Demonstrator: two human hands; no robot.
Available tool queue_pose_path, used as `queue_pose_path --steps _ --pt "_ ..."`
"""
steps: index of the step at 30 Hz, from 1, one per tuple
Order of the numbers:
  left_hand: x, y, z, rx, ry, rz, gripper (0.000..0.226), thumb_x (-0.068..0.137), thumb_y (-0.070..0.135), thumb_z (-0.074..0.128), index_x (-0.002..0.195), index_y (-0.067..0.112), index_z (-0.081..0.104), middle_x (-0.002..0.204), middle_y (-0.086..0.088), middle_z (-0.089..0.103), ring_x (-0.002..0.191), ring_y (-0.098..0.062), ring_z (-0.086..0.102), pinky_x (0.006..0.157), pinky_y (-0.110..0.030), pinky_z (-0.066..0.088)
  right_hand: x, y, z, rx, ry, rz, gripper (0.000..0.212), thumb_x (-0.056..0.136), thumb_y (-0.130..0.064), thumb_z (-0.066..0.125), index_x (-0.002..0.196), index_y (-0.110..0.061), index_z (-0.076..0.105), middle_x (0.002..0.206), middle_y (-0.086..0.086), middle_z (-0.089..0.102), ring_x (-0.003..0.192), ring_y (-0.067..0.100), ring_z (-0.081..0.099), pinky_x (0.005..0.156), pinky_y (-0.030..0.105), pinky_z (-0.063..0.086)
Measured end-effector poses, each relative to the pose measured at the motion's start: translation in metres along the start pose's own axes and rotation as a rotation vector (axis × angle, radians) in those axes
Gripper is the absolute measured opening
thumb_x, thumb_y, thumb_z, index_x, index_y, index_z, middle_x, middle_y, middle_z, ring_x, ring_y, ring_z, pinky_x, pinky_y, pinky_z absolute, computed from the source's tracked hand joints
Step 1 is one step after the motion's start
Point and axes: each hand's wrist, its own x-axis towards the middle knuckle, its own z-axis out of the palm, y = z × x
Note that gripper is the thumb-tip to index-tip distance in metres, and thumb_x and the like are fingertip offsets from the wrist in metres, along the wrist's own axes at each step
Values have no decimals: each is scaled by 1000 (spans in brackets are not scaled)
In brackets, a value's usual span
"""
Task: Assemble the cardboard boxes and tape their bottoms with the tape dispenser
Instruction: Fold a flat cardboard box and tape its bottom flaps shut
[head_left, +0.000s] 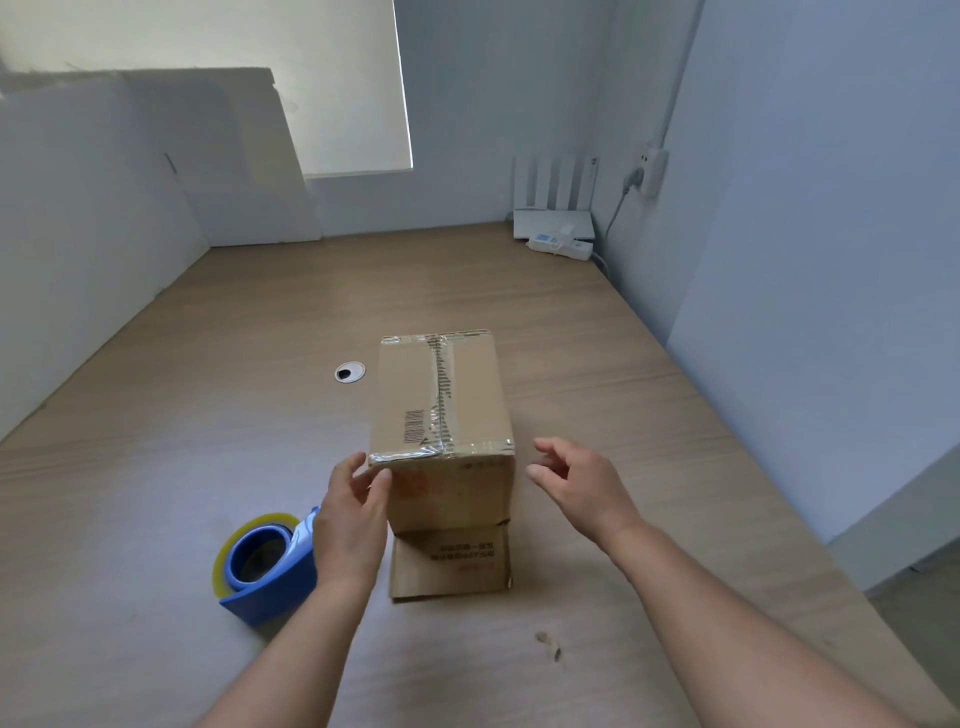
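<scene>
Cardboard box (441, 395) bottom looked taped. Left hand (348, 525), fingers relaxed, touched its 7 o'clock corner; right hand (582, 486) open, apart, 3 o'clock. Next, probably: grasp both sides, flip.

Single view, head-worn, wide-angle. Looks forward and down across the desk (208, 415) toward the far wall (467, 104). Box (441, 395) close below, centre frame.
</scene>
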Motion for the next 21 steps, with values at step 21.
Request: queue_pose_path --steps 21 --pt "16 -1 -4 18 -70 -81 18 91 19 57 74 20 62 80 1 66 86 -26 64 84 -48 55 3 -20 10 128 39 127 19 87 -2 55 86 -14 70 86 8 71 82 24 67 85 42 54"
